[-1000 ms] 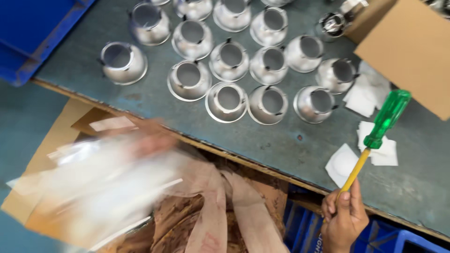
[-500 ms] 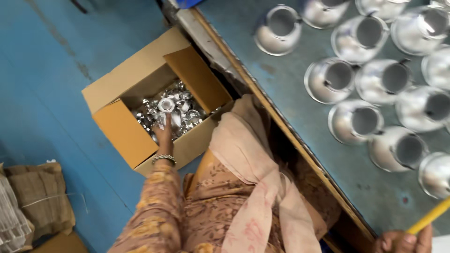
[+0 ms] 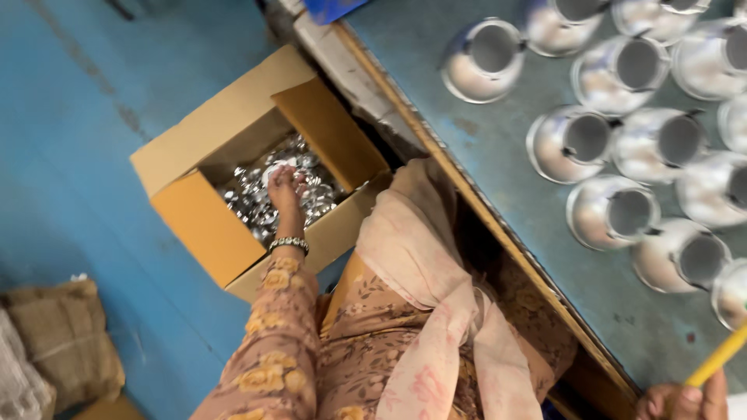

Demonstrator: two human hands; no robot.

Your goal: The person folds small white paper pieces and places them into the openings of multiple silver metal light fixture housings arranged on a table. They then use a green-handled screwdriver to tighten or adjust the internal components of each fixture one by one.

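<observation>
My left hand [image 3: 285,189] reaches down into an open cardboard box [image 3: 204,225] on the floor beside me. The box holds a heap of small shiny metal parts [image 3: 253,198], and my fingers close over one of them. My right hand [image 3: 681,400] shows at the bottom right corner, gripping the yellow shaft of a screwdriver [image 3: 720,356] at the table's edge. Its handle is out of view. Several shiny metal cups [image 3: 611,211] stand open end up on the grey-blue table [image 3: 498,171] to my right.
The floor [image 3: 70,140] is blue. A brown sack [image 3: 66,342] lies at the lower left. A pale scarf [image 3: 424,264] hangs over my lap between box and table. The table's wooden edge runs diagonally past my knees.
The view has swung from the table down to the floor box. My left hand has gone into the box and now rests on the metal parts. The right hand keeps the screwdriver.
</observation>
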